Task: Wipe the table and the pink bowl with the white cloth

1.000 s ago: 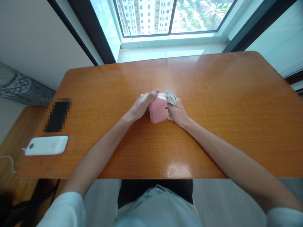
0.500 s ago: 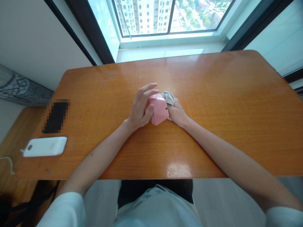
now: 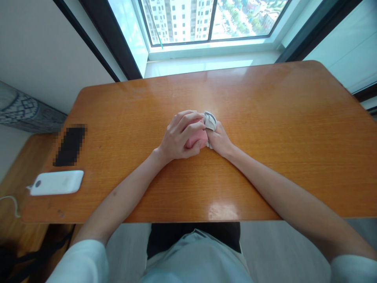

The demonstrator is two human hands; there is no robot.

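My left hand is wrapped over a pink block-like object with flat facets, its fingers across the top and its thumb along the near side. Much of the pink object is hidden under those fingers. From the right, my right hand grips a bunched pale grey cloth that lies against the pink object's right side. The right fingertips are hidden behind the cloth and the object. Both hands meet over the middle of the wooden table.
A white oblong device with a cable lies at the table's left edge. Behind it is a dark, pixelated rectangle. A window stands beyond the far edge, and a patterned grey fabric item is at left.
My left fingers have come down and closed around the pink object, covering more of it. My right hand and the cloth have barely moved.
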